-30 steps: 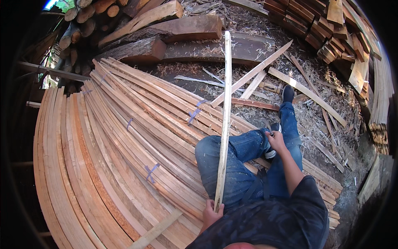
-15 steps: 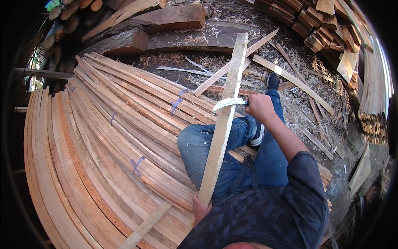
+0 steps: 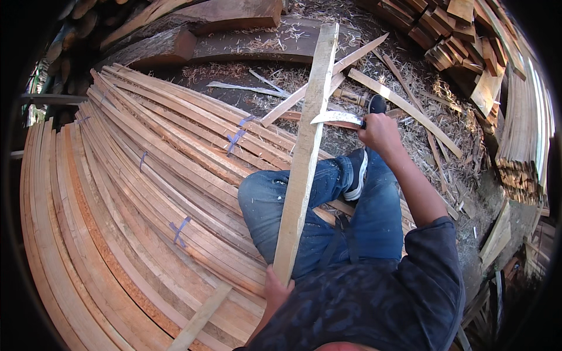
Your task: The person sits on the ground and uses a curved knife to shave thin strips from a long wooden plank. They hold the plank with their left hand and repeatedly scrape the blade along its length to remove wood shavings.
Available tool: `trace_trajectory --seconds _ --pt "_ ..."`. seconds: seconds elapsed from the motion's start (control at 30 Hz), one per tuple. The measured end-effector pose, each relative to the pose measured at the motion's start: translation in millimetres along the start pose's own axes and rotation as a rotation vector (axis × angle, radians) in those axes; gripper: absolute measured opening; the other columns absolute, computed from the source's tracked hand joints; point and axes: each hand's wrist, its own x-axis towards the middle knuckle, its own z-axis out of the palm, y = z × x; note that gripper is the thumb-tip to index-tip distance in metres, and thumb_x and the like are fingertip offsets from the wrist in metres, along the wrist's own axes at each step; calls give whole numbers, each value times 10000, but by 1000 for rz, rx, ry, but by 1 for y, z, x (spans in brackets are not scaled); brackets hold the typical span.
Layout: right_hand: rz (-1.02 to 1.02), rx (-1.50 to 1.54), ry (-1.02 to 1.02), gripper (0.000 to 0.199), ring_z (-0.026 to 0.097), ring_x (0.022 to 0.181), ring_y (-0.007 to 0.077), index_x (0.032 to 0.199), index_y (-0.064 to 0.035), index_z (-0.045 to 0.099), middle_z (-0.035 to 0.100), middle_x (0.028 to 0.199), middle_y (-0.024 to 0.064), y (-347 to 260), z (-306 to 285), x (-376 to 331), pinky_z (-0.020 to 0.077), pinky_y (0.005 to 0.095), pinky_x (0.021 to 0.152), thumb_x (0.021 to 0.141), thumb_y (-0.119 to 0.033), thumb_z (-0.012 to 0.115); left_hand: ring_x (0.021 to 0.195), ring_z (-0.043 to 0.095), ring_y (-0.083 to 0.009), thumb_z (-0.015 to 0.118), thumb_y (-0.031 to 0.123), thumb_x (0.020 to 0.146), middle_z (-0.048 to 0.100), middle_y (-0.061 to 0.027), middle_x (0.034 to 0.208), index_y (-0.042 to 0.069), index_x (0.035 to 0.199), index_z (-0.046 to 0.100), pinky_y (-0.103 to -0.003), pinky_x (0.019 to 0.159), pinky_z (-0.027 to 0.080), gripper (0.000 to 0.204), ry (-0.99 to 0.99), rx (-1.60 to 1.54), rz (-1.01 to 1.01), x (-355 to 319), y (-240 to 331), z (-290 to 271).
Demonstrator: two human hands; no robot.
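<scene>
From where I watch, the long wooden slat [image 3: 305,153] has turned since a second ago: then it showed me its thin edge, now its broad pale face, running from the body toward 12 o'clock. The right hand [image 3: 379,132], which lay on the knee back then, has risen and is clenched around the handle of a curved blade [image 3: 335,117], whose steel lies across the slat toward 9 o'clock of the fist. The left hand [image 3: 276,290] is closed on the slat's near end at 6 o'clock, just above the dark shirt.

The person sits on a broad stack of reddish planks [image 3: 117,222] that fans from 7 to 11 o'clock, some marked with blue strokes. Heavy logs [image 3: 193,29] lie at 11 o'clock. Shavings and loose offcuts [image 3: 410,88] cover the ground at 1 o'clock, and bundled cut pieces [image 3: 521,134] stand at 3 o'clock.
</scene>
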Motion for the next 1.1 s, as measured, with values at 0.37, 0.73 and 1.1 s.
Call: trace_trajectory --seconds 0.37,0.73,1.1 --pt "-86 -155 10 171 685 698 340 711 -48 706 678 712 180 -25 2 39 551 431 643 674 -211 670 992 565 -508 701 506 765 563 -294 1102 -3 1341 329 -543 824 444 854 82 -19 57 5 11 4" --pt "55 -107 176 227 687 782 365 804 -4 713 688 812 222 -19 -13 83 549 453 722 738 -212 650 972 549 -485 706 552 762 521 -288 1067 -61 1261 385 -536 818 446 854 72 17 40 5 2 12" --pt "22 -245 60 199 699 805 337 772 -25 700 703 846 183 -40 -20 93 560 430 709 740 -215 653 929 594 -463 716 606 730 561 -282 1057 -73 1276 379 -526 763 477 934 99 -2 -3 4 0 18"
